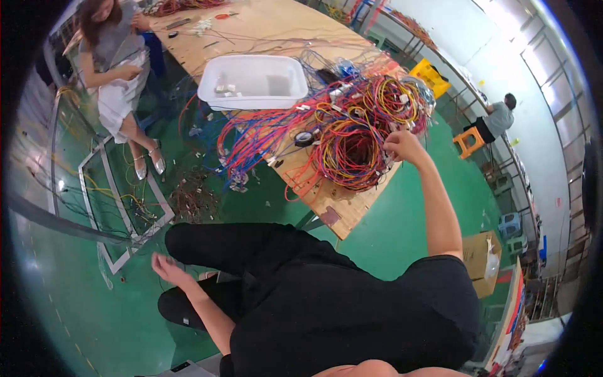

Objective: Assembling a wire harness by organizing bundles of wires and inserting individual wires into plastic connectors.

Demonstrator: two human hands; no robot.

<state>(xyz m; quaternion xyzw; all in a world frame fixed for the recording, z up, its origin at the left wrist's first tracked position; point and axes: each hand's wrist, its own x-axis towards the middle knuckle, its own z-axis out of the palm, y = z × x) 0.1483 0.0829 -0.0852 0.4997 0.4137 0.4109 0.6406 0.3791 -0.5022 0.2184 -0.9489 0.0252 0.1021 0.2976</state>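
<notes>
A large coil of red, yellow and dark wires lies near the table's front corner. Beside its right edge is my right hand, fingers pinched together; what they grip, if anything, is too small to make out. My left hand is low over the floor, just past my knees. Its fingers are drawn together near a thin dark strand, and I cannot make out what is in them. A second wire coil with white connectors rests behind the first. Loose red and blue wires spread leftward over the table edge.
A white plastic tub with small pale parts stands on the wooden table. A roll of black tape lies by the coils. A metal frame and a wire heap are on the floor. Another person sits at far left.
</notes>
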